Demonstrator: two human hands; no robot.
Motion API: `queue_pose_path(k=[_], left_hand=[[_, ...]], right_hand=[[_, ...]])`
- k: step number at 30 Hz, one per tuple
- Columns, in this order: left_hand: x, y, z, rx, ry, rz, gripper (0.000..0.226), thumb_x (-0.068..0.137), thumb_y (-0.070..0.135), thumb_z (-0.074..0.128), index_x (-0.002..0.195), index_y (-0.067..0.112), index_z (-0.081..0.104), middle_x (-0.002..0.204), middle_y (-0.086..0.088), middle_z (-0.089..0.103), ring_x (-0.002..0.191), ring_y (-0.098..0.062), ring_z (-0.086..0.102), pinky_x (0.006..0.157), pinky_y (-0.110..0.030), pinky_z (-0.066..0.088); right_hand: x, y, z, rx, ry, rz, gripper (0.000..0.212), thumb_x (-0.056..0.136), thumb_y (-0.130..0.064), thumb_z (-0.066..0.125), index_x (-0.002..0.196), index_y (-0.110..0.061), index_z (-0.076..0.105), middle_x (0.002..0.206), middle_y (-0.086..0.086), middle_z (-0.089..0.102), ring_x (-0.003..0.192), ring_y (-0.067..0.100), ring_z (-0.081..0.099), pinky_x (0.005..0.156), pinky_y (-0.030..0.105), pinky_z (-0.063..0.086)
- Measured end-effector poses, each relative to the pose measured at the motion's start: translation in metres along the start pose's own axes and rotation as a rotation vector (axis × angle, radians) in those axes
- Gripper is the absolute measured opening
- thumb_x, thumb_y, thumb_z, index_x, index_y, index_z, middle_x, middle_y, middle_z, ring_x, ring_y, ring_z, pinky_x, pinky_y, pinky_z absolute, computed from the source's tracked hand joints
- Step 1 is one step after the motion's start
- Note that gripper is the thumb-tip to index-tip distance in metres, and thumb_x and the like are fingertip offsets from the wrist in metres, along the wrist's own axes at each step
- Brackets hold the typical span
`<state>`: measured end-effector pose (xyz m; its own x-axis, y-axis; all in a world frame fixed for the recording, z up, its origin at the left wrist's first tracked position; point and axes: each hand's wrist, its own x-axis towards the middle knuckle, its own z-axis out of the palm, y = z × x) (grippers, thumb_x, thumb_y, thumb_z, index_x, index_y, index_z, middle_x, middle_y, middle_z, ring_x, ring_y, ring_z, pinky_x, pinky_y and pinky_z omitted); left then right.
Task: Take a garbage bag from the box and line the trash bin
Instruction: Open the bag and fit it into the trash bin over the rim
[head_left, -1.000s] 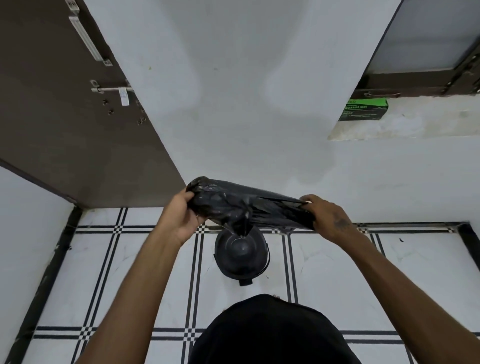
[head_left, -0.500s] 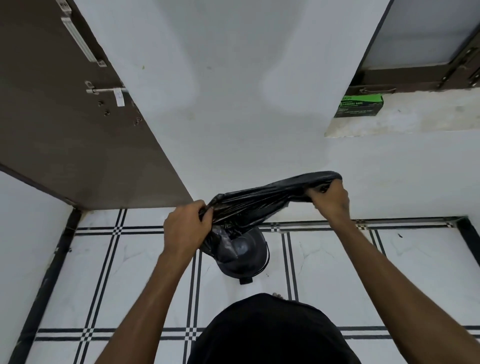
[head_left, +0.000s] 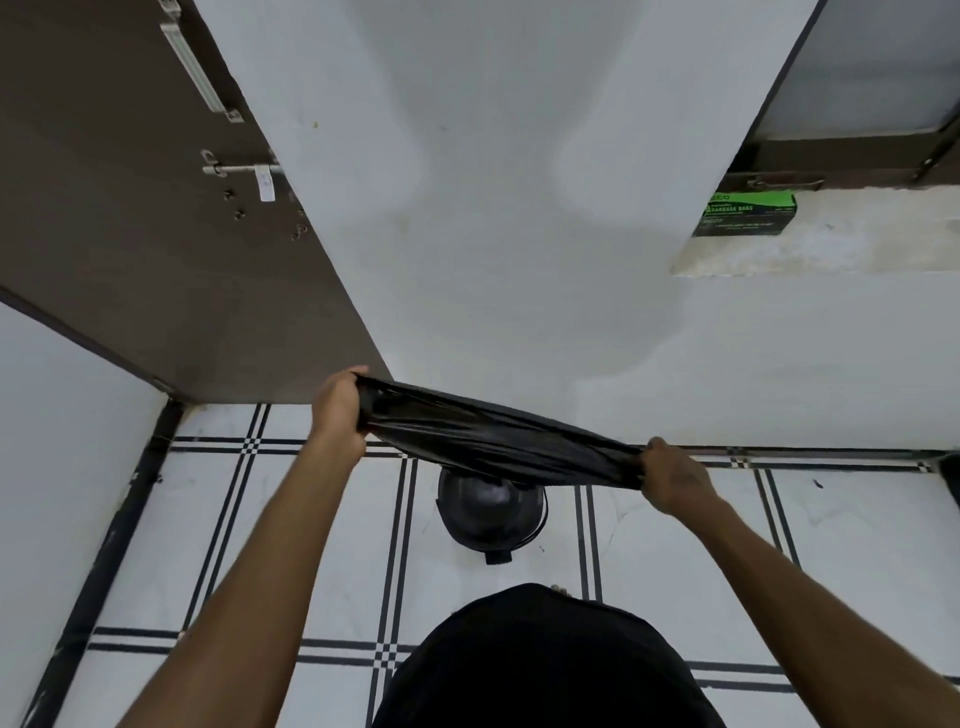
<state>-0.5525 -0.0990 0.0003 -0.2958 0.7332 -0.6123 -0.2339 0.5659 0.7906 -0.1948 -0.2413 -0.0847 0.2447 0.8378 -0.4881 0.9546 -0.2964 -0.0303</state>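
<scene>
A black garbage bag (head_left: 498, 441) is stretched taut between both hands, above the floor. My left hand (head_left: 340, 410) grips its left end, held higher near the door's bottom corner. My right hand (head_left: 670, 480) grips its right end, lower down. Below the bag stands a small round black trash bin (head_left: 491, 514) on the tiled floor, its far rim hidden by the bag. The green and black garbage bag box (head_left: 745, 213) lies on a window ledge at the upper right.
A brown door (head_left: 156, 234) with a metal latch stands open at the left. A white wall (head_left: 519, 208) rises straight ahead behind the bin. The white floor tiles (head_left: 322, 545) have black grid lines. My dark-clothed torso (head_left: 540, 665) fills the bottom centre.
The left hand has risen and the right hand has dropped, pulling the bag out straight and wider. The bag end that hung into the bin has lifted out.
</scene>
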Motion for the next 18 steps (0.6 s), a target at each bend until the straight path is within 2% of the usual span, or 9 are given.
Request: queue_pose_path(k=[3,5,7,9,11,12,14,16,18], left_hand=[[-0.009,-0.017,-0.004,0.518,0.02,0.46,0.012,0.097,0.023,0.05,0.098,0.021,0.062,0.087,0.007,0.064,0.098,-0.029,0.066,0.074,-0.031,0.047],[-0.015,-0.026,-0.013,0.891,-0.078,0.704,0.024,0.091,0.047,0.063,0.106,0.029,0.059,0.092,0.013,0.065,0.093,-0.02,0.065,0.078,-0.033,0.049],[-0.016,-0.033,-0.02,1.207,-0.138,0.734,0.057,0.073,0.071,0.071,0.116,0.038,0.055,0.099,0.019,0.061,0.091,-0.011,0.058,0.082,-0.036,0.052],[-0.013,-0.044,-0.021,1.346,-0.149,0.708,0.058,0.07,0.07,0.073,0.116,0.038,0.058,0.095,0.015,0.064,0.09,-0.014,0.062,0.078,-0.035,0.053],[-0.009,-0.052,-0.02,1.299,-0.161,0.634,0.025,0.083,0.046,0.07,0.101,0.03,0.064,0.087,0.005,0.07,0.088,-0.024,0.068,0.067,-0.031,0.047],[-0.007,-0.054,-0.019,1.201,-0.182,0.538,0.01,0.087,0.035,0.066,0.094,0.027,0.065,0.084,0.003,0.07,0.088,-0.026,0.069,0.063,-0.029,0.045],[-0.005,-0.053,-0.017,0.813,-0.238,0.302,0.005,0.093,0.021,0.062,0.095,0.021,0.067,0.085,0.001,0.069,0.085,-0.022,0.068,0.062,-0.025,0.047],[-0.008,-0.043,-0.014,0.431,-0.227,0.184,0.009,0.096,0.013,0.061,0.099,0.019,0.065,0.083,0.0,0.068,0.075,-0.016,0.064,0.059,-0.023,0.052],[-0.007,-0.032,-0.011,0.224,-0.151,0.188,0.013,0.096,0.01,0.06,0.092,0.023,0.061,0.082,0.0,0.066,0.071,-0.015,0.061,0.058,-0.025,0.051]], right_hand=[[0.012,0.005,0.002,0.416,0.035,0.198,0.024,0.085,-0.008,0.051,0.105,-0.001,0.062,0.102,0.018,0.066,0.096,0.038,0.065,0.073,0.038,0.052],[0.016,0.009,-0.008,1.042,0.023,0.342,0.03,0.09,-0.002,0.043,0.111,-0.005,0.064,0.1,0.015,0.067,0.092,0.033,0.065,0.07,0.039,0.057],[0.016,0.01,-0.022,1.54,0.032,0.44,0.032,0.095,-0.004,0.038,0.113,-0.015,0.063,0.099,0.006,0.067,0.089,0.024,0.065,0.064,0.035,0.06],[0.021,0.005,-0.031,1.768,0.118,0.485,0.03,0.094,-0.002,0.04,0.111,-0.017,0.06,0.094,0.004,0.067,0.083,0.021,0.064,0.063,0.035,0.058],[0.025,-0.006,-0.033,1.751,0.265,0.498,0.037,0.089,0.005,0.039,0.113,-0.016,0.059,0.095,0.006,0.066,0.085,0.024,0.062,0.067,0.035,0.054],[0.025,-0.01,-0.031,1.588,0.367,0.494,0.041,0.087,0.007,0.038,0.116,-0.013,0.058,0.099,0.009,0.066,0.09,0.028,0.061,0.071,0.035,0.051],[0.019,-0.018,-0.027,1.216,0.481,0.458,0.036,0.087,0.009,0.038,0.116,-0.002,0.055,0.104,0.018,0.064,0.097,0.037,0.061,0.075,0.032,0.045],[0.007,-0.023,-0.02,1.157,0.368,0.338,0.022,0.09,0.009,0.038,0.101,0.0,0.056,0.092,0.017,0.061,0.09,0.042,0.061,0.066,0.026,0.045],[0.004,-0.017,0.001,0.953,0.018,0.216,0.026,0.095,0.0,0.04,0.113,0.0,0.058,0.09,0.016,0.063,0.079,0.037,0.063,0.064,0.03,0.049]])
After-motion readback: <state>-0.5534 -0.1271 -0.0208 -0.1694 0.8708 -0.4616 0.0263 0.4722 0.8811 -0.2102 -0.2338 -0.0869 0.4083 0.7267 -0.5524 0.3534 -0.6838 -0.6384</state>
